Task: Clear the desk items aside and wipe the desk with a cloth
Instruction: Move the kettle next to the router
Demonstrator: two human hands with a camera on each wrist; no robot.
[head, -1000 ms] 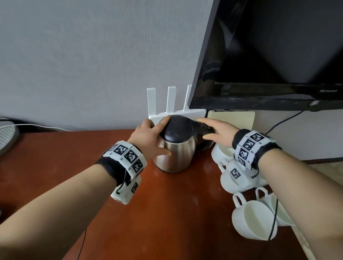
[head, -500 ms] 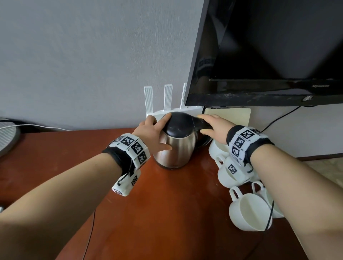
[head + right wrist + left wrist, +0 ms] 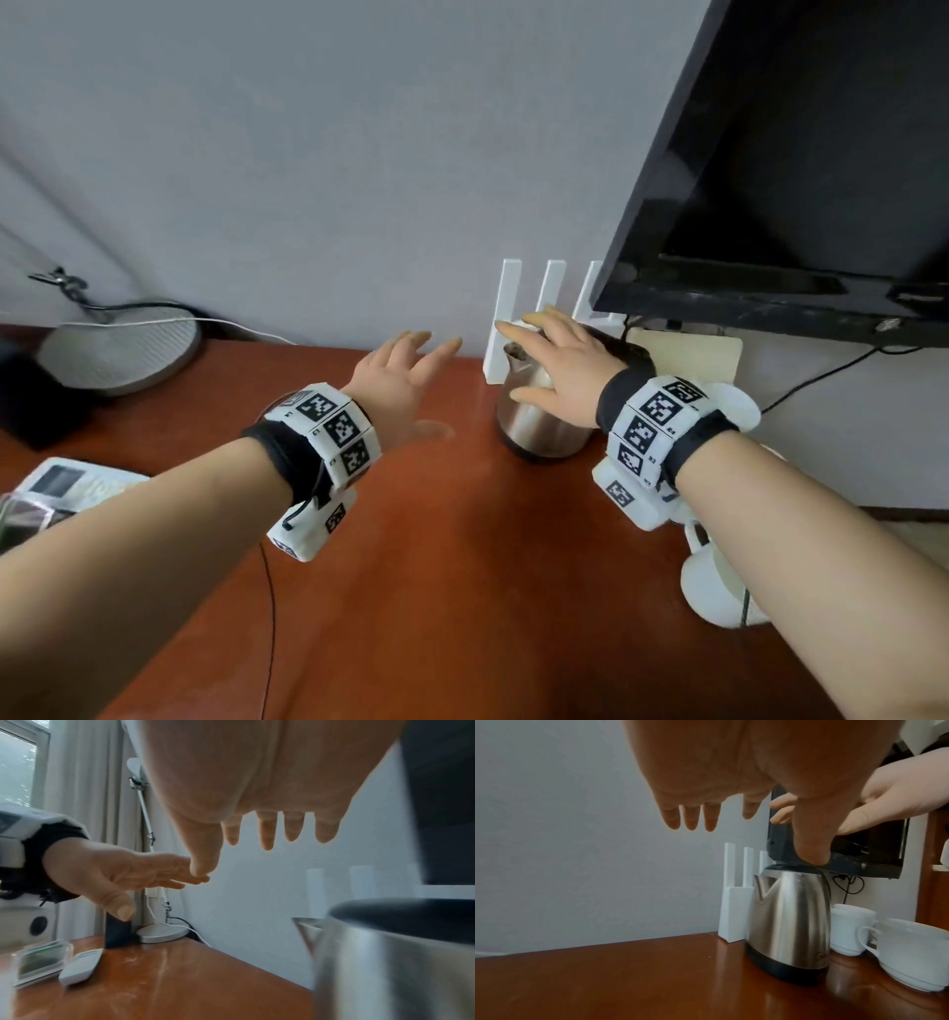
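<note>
Both hands are letting go of the electric kettle (image 3: 539,416): left hand (image 3: 405,380) drifting leftward, fingers spread; right hand (image 3: 560,360) hovering open above its lid. Clearing is continuing; next, probably, the remote (image 3: 81,970) lying further left on the table (image 3: 436,565).

Grey wall (image 3: 308,154) behind, curtained window (image 3: 23,770) at left.

I see a glossy reddish-brown wooden desk (image 3: 462,591) set against a grey wall. On it, at the back right, stands a steel kettle (image 3: 539,426), with a white router (image 3: 734,914) just behind it and white cups (image 3: 849,929) beside it on the right. At the far left sit a round lamp base (image 3: 118,349), a dark block (image 3: 117,933), a white remote (image 3: 81,968) and what may be a clear case (image 3: 41,965).
</note>
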